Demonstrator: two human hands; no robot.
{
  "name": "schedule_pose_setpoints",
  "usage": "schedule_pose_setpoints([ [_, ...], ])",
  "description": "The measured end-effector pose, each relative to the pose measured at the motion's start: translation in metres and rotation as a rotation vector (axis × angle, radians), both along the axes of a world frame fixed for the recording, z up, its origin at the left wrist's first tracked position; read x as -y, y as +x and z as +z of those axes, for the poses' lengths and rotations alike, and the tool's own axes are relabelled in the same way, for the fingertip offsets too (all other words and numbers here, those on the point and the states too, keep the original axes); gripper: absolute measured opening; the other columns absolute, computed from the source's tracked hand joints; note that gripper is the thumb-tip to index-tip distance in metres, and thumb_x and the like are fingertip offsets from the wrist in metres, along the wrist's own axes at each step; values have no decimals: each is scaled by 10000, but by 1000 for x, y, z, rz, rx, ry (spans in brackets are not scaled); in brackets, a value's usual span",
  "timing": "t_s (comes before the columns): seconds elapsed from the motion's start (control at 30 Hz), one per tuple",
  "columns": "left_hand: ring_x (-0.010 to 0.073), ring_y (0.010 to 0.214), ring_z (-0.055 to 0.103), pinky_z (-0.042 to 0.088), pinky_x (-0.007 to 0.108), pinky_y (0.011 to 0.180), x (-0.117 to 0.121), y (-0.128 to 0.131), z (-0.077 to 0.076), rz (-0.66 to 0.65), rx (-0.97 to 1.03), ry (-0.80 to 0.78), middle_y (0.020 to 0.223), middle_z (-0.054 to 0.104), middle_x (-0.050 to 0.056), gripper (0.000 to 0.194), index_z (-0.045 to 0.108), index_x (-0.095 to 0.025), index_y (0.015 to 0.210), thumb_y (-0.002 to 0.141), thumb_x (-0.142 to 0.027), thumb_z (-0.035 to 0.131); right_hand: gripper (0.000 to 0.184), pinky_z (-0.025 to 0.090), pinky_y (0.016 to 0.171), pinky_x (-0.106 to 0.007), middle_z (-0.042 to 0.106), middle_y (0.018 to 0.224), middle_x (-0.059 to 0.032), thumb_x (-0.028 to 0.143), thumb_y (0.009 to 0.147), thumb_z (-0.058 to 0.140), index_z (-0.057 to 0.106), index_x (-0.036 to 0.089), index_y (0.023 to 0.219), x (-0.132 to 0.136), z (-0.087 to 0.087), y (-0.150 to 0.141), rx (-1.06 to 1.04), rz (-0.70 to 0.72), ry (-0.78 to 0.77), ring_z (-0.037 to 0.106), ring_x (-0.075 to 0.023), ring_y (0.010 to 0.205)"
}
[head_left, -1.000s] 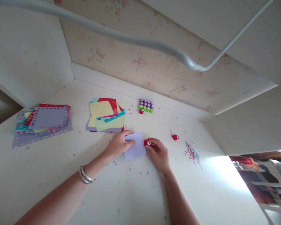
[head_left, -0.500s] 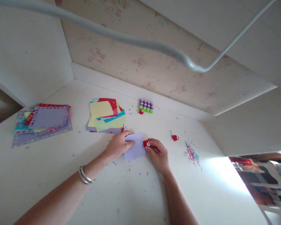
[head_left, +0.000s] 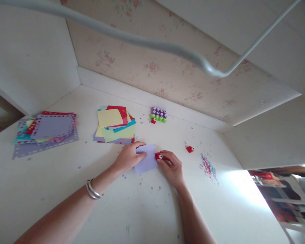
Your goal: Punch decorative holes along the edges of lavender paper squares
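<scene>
A lilac sheet of paper (head_left: 146, 162) is pinched at its left edge by my left hand (head_left: 129, 156), the thumb lying on top. My right hand (head_left: 173, 168) grips a small red craft punch (head_left: 158, 156) with a white and black button, set against the paper's right edge. Another red punch (head_left: 190, 149) rests on the table to the right. Behind the hands stand rows of purple and green punches (head_left: 160, 115), with one more red punch (head_left: 153, 120) at their front.
Cut coloured paper (head_left: 110, 118) is piled behind my left hand. Sheets with punched borders (head_left: 56, 127) lie stacked at far left. Red and blue paper bits (head_left: 208, 166) are heaped at right, and lilac bits dot the white table (head_left: 132, 217). A pale cable (head_left: 142, 40) crosses the upper view.
The paper and the red punch have shifted very slightly relative to each other at the right edge. Both hands keep their grips, and all else stays in place.
</scene>
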State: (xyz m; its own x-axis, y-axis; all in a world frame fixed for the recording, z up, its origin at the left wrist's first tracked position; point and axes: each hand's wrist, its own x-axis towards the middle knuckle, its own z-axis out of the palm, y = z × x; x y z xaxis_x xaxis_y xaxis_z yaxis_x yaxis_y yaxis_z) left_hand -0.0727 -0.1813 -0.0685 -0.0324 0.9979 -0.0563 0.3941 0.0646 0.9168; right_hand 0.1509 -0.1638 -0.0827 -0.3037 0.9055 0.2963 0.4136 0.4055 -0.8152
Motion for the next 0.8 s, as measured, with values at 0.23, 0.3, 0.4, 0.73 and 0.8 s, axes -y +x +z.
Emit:
schedule_pose_setpoints([
  [0.23, 205, 994, 670, 490, 281, 892, 1, 0, 1, -6, -32, 7, 1090, 721, 3, 346, 668, -223, 1100, 762, -291, 632, 140, 548, 846, -348, 668, 1059, -76, 255, 856, 666, 723, 248, 983, 2, 4, -4, 11, 13, 26, 639, -207, 985],
  [0.3, 205, 985, 674, 492, 282, 887, 1, 0, 2, -11, -41, 12, 1078, 724, -2, 336, 671, -230, 1092, 764, -289, 630, 139, 552, 835, -342, 668, 1058, -78, 261, 854, 667, 721, 244, 981, 2, 5, -4, 7, 14, 20, 642, -205, 977],
  [0.4, 208, 974, 678, 498, 288, 878, 1, 0, 2, 11, -67, 23, 1066, 727, 0, 328, 673, -228, 1087, 767, -290, 631, 148, 559, 817, -335, 674, 1034, -77, 279, 843, 681, 714, 237, 982, 2, 4, -4, 19, 15, -4, 653, -199, 934],
  [0.73, 212, 999, 664, 502, 325, 917, 4, 8, -12, -4, -213, 235, 1085, 707, 41, 292, 620, -213, 1125, 836, -257, 615, 198, 557, 821, -338, 675, 1056, -78, 311, 827, 696, 713, 252, 1015, 3, 1, -1, 109, 80, 3, 656, -206, 943],
  [0.8, 220, 1075, 623, 484, 342, 957, 8, 10, -11, 13, -266, 337, 1131, 672, 69, 317, 582, -197, 1169, 856, -242, 606, 194, 545, 850, -342, 681, 1062, -77, 318, 839, 680, 713, 247, 1017, 4, 4, -1, 124, 78, -3, 654, -209, 961],
])
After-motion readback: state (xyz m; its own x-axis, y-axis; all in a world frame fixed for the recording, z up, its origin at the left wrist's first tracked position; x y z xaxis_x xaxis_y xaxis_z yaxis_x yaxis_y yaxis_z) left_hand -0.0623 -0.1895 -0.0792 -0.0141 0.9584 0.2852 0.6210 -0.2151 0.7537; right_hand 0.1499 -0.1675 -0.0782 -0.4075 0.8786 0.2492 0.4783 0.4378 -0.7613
